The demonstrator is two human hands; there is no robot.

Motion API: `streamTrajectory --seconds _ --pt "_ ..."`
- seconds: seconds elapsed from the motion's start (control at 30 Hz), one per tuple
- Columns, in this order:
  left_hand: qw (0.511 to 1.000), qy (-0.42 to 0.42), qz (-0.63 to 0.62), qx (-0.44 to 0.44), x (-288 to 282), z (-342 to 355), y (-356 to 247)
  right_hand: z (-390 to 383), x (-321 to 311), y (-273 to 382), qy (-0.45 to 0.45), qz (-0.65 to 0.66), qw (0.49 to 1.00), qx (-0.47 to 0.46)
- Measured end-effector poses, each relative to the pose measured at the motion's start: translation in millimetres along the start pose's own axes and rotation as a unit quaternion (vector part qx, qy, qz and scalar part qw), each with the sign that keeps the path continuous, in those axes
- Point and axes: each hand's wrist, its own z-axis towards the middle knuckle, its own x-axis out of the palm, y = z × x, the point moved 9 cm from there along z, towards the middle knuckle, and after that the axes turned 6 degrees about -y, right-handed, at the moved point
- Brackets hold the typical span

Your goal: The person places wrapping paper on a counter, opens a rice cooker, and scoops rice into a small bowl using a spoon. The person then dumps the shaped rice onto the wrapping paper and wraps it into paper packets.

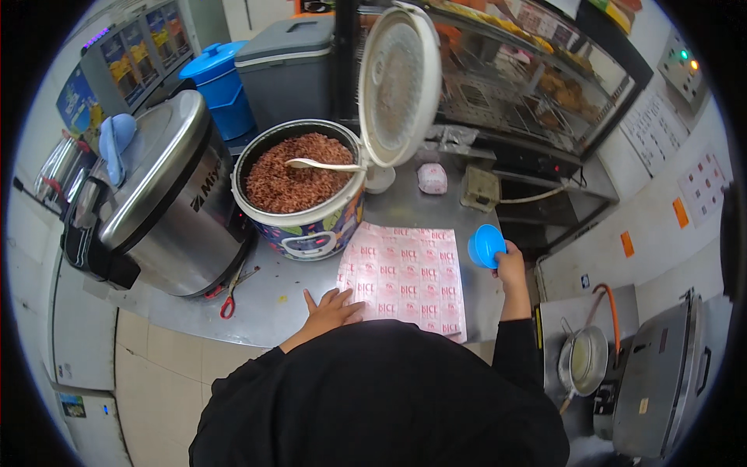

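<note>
Across the middle, steel counter (268, 292): carrying patterned cooker, paper and small items; probably tight for elbow room.
Glass display case (537, 74): far right, closing off that side.
Steel cooker (167, 171): left, lid down; in the way of any wide move left.
Patterned cooker (268, 229): far left of paper, open, full of reddish-brown rice (288, 187). Lid (401, 89) raised at right side; likely bump if crossed low from the right, grains spilled.
Grey box (284, 66), blue bucket (222, 86): far left, behind cookers, out of reach path.
Printed paper (405, 268): pink-and-white, flat, right of cooker. Could slide or crease if dragged by sleeve.
Left hand (331, 313): fingers apart, tips on paper's left near edge.
Right hand (510, 267): fingers clamped on blue cup, right of paper.
Blue cup (486, 245): held near counter's right edge; could drop to floor if grip slips. Contents: cannot tell.
Wrapped parcel (432, 178): far of paper; could get knocked on a far reach.
White spoon (323, 164): across rice, handle toward right rim; could flip out if clipped.
Scissors (229, 300): near left, red-handled; could fall if brushed.
</note>
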Motion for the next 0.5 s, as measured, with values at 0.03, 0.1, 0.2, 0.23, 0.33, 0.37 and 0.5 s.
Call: streamTrajectory --seconds 0.03,0.1,0.2,0.23,0.33,0.37,0.5 --pt "0.998 0.031 -0.042 -0.033 -5.6 4.1 7.9 -14.5 10.4 36.2 0.015 0.033 0.999 -0.018" --pt "0.973 -0.041 -0.225 0.023 -32.5 18.3 12.0 -56.9 55.3 113.3 0.112 0.068 0.987 -0.093" --pt "0.805 -0.110 -0.580 0.068 -87.5 24.3 -4.2 -139.6 137.0 210.4 0.203 -0.034 0.863 -0.462" --pt "0.732 -0.171 -0.651 0.109 -112.2 23.2 -10.7 -164.9 162.4 230.8 0.234 -0.026 0.858 -0.457" --pt "0.587 -0.278 -0.744 0.155 -159.5 -0.9 -1.1 -202.9 211.6 276.6 0.277 0.022 0.854 -0.439" --pt "0.526 -0.317 -0.772 0.162 -170.3 -9.0 11.3 -197.0 221.0 292.4 0.281 0.020 0.851 -0.444" --pt "0.421 -0.394 -0.802 0.159 -181.0 -35.2 60.2 -153.7 269.8 347.0 0.090 -0.251 0.790 -0.552"
